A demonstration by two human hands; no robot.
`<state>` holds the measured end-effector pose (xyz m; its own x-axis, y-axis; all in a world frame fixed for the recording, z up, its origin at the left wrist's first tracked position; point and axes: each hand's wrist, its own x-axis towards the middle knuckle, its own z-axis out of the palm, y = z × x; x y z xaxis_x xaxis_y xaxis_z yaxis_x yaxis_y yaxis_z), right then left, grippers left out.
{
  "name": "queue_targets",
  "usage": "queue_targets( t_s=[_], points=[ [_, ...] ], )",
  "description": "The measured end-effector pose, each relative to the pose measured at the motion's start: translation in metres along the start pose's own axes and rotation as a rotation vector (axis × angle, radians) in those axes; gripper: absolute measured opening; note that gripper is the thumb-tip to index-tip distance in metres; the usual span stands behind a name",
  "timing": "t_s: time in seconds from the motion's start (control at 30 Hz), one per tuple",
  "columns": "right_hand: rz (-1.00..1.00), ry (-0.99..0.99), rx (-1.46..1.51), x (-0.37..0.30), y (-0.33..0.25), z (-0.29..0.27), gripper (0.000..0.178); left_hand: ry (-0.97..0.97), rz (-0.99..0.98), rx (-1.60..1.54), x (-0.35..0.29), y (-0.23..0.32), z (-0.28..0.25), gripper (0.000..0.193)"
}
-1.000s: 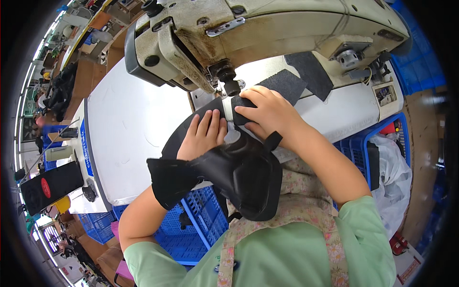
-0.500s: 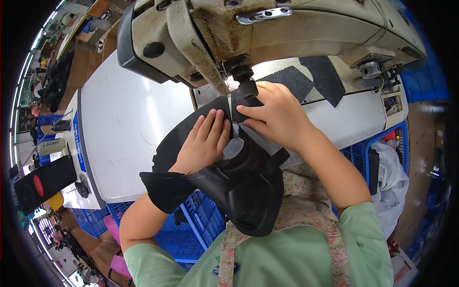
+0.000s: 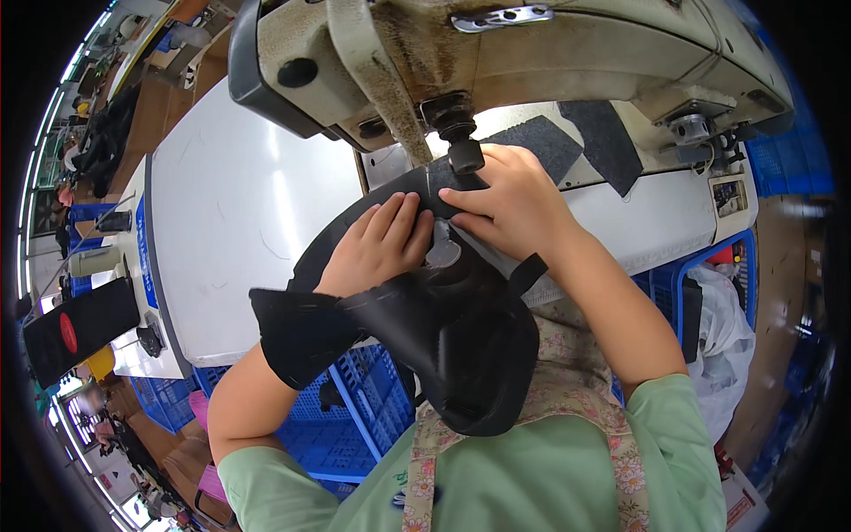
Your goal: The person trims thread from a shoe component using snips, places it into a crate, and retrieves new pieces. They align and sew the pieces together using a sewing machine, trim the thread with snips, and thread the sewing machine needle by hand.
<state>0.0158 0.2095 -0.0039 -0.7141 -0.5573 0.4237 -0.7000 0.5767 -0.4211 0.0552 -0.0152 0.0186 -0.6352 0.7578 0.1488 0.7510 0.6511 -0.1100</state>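
Note:
A black, leather-like sewn piece (image 3: 443, 341) hangs in loose folds from the sewing machine bed toward my lap, with a wide flap (image 3: 297, 332) out to the left. A grey patch (image 3: 443, 253) shows on it between my hands. My left hand (image 3: 372, 248) rests on the piece, fingers together and slightly bent, tips beside a thin pale line across the black. My right hand (image 3: 510, 199) grips the piece on the other side, thumb and forefinger close together at its edge. Directly above stands the sewing machine head (image 3: 390, 62), its dark post (image 3: 464, 152) close to my right fingers.
Two dark grey cut pieces (image 3: 603, 146) lie on the machine bed behind my right hand. A white tabletop (image 3: 222, 257) spreads out to the left. Blue crates (image 3: 363, 399) stand below, and another at right holds a clear plastic bag (image 3: 722, 337). Further left is a black panel (image 3: 84, 328).
My left fingers have bent a little and come closer to my right hand. The black piece has shifted slightly, its left flap rising. My right hand stays nearly in place.

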Motion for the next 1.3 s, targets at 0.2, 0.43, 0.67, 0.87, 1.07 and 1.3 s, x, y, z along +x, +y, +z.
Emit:
queue_targets(
  t_s=[0.2,0.43,0.67,0.87,1.07,1.3],
  points=[
    [-0.066,0.002,-0.086,0.002,0.005,0.000,0.024,-0.217,-0.011,-0.030,0.006,-0.007,-0.004,0.048],
    [-0.079,0.032,-0.065,0.001,0.006,0.005,0.025,-0.206,0.026,0.006,0.006,-0.009,-0.001,0.042],
    [-0.054,-0.023,0.003,0.009,0.012,0.005,0.025,-0.199,0.023,0.033,0.013,-0.015,-0.002,0.038],
    [-0.018,-0.047,0.043,0.011,0.016,0.008,0.025,-0.113,0.025,-0.002,0.011,-0.021,0.009,0.042],
    [-0.003,-0.021,0.089,0.015,0.019,0.010,0.026,-0.023,0.021,-0.063,0.011,-0.027,0.013,0.045],
    [0.003,-0.004,0.109,0.016,0.019,0.010,0.025,-0.029,0.066,-0.027,0.012,-0.031,0.016,0.046]
  ],
)
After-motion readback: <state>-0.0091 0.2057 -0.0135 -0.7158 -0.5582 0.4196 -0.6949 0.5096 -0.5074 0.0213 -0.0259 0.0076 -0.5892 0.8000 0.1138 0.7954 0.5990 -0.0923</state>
